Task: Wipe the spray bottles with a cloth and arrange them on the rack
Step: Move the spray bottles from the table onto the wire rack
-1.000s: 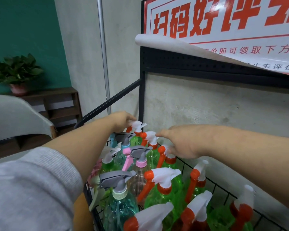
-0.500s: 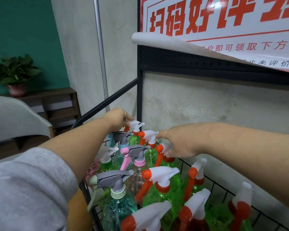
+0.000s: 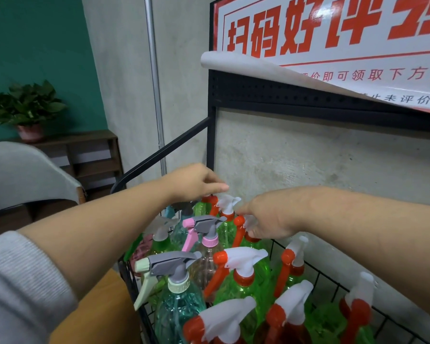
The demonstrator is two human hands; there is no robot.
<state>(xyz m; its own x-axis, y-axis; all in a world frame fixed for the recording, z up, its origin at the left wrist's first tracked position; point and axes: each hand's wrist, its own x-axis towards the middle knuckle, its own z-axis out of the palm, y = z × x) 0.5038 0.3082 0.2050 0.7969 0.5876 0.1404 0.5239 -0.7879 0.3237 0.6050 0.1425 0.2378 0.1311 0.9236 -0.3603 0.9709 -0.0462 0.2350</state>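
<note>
Both hands reach forward over the wire rack (image 3: 315,271), which holds a dense group of spray bottles (image 3: 243,276) standing upright in rows. The left hand (image 3: 191,182) is positioned above the far left corner of the group; its fingers are loosely curled with the fingertips directed to the right, just over the orange trigger head of the rearmost green bottle (image 3: 206,207). Contact with that head cannot be confirmed, and nothing is visibly enclosed in the hand. The right hand (image 3: 266,217) is positioned slightly nearer and to the right, back of the hand up, with its fingers curled downward onto the white-and-orange head of a green bottle in the back row (image 3: 243,229); the fingertips are hidden behind the hand, so the exact grasp cannot be determined. Most bottles are green with white-and-orange trigger heads; a clear bottle with a pink-and-grey head (image 3: 204,234) and a teal bottle with a grey head (image 3: 176,294) stand toward the left side. The rack has a black frame and a perforated black back panel (image 3: 283,95), above which hangs a red-and-white poster (image 3: 333,33) with a curled lower edge. Behind the rack is a bare concrete wall (image 3: 308,157). At left are a green wall, a potted plant (image 3: 25,105) on a wooden shelf unit (image 3: 90,155), and a pale chair back (image 3: 23,175).
</note>
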